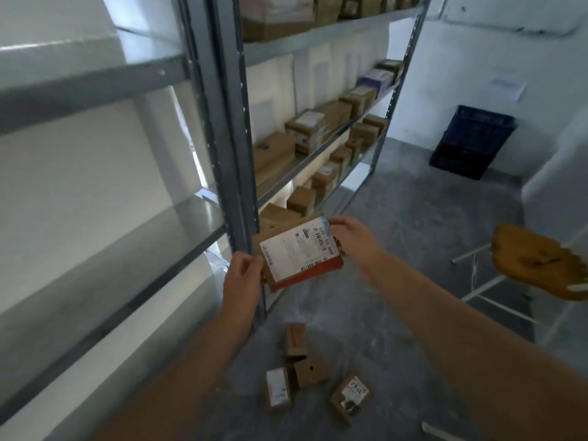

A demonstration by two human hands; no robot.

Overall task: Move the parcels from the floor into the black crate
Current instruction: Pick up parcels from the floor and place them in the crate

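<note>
Grip: left hand (pixel 243 275) holds the lower-left corner of the flat parcel (pixel 299 253), thumb on top beside the white label, fingers curled underneath. The right hand (pixel 351 237) pinches the opposite upper-right corner, thumb on the label's edge. Both hands are closed on it. The parcel is in the air, label up and tilted, just in front of the grey rack post (pixel 235 154).

Below the hands, on the concrete floor (pixel 413 233), four small parcels lie loosely clustered:
- a narrow brown box (pixel 296 340)
- a box with a round hole (pixel 310 372) touching it
- a white-labelled box (pixel 277 389) just beside that
- a tilted box with a printed label (pixel 350 397), a little apart to the right

The black crate (pixel 474 141) stands on the floor against the far white wall, well apart from the hands and past the rack's far end (its inside cannot be seen from here).

The rack shelves carry cardboard boxes (pixel 273 151). A wooden-seated stool (pixel 537 262) with white legs stands at the right.
</note>
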